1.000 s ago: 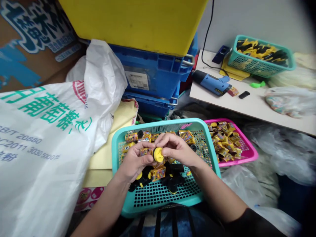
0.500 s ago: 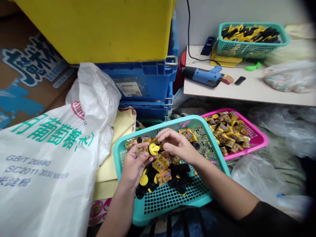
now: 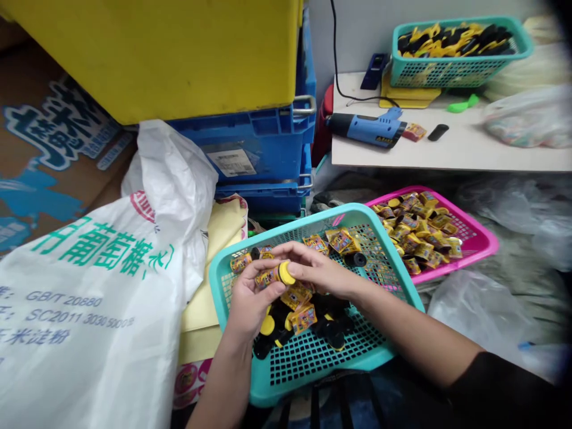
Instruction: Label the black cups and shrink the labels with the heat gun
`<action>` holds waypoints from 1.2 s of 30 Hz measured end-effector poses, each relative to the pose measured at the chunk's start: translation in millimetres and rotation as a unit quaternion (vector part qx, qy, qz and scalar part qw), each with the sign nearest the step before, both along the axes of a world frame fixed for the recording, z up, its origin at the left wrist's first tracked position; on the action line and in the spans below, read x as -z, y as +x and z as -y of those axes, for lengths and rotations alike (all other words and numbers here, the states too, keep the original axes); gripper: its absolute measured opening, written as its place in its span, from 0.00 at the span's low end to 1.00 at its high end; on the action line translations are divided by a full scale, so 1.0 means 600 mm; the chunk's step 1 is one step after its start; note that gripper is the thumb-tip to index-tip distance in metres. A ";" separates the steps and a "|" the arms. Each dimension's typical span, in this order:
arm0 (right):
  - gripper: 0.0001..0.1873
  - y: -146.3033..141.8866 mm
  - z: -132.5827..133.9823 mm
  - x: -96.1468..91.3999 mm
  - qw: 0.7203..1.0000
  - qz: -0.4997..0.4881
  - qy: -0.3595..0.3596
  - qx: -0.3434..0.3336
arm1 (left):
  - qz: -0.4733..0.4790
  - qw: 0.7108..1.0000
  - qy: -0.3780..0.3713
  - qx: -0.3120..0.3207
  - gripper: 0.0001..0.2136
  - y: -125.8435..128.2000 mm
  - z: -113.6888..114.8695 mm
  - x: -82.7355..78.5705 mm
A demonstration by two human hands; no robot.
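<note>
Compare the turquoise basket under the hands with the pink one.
The turquoise basket is under the left hand and right hand; the pink basket is farther off, to the right. The turquoise basket mixes black parts with yellow printed pieces; the pink basket holds a mostly yellow heap. Both hold yellow printed pieces.

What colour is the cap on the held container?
Yellow; the cap shows best in the head view.

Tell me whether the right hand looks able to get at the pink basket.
Probably yes: the pink basket is uncovered; only the rim of the teal basket cuts across its near side. The right hand would need to leave the yellow cap.
</note>
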State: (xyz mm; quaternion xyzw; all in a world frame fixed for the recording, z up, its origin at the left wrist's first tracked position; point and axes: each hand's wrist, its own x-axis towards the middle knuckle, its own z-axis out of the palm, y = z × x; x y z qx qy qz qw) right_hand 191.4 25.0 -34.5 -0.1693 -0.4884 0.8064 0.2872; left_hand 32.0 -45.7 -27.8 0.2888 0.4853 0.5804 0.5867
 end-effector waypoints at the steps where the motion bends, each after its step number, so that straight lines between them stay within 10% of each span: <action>1: 0.29 0.000 -0.001 0.002 1.000 -0.010 -0.018 -0.020 | -0.016 1.000 0.007 0.006 0.18 -0.001 0.001 0.002; 12: 0.19 0.000 -0.011 0.011 0.999 -0.003 -0.015 -0.049 | -0.112 0.989 0.078 0.055 0.13 0.002 0.007 0.000; 18: 0.23 0.017 -0.022 0.011 0.999 -0.033 -0.022 -0.037 | 0.029 0.994 0.065 0.081 0.13 0.001 0.014 -0.003; 21: 0.23 0.018 -0.024 0.006 0.996 -0.012 0.088 0.026 | 0.065 0.994 0.069 0.049 0.14 0.001 0.014 0.000; 27: 0.15 0.017 0.000 -0.035 0.867 0.059 0.479 0.123 | 0.062 0.994 0.063 0.065 0.16 0.009 0.009 -0.001; 33: 0.15 0.075 -0.006 -0.086 0.706 0.364 0.558 0.240 | -0.033 0.983 0.163 -0.078 0.15 -0.032 -0.002 -0.034; 36: 0.11 0.058 0.018 -0.074 0.687 0.396 0.602 0.096 | -0.027 0.970 0.159 -0.179 0.06 -0.046 0.001 -0.040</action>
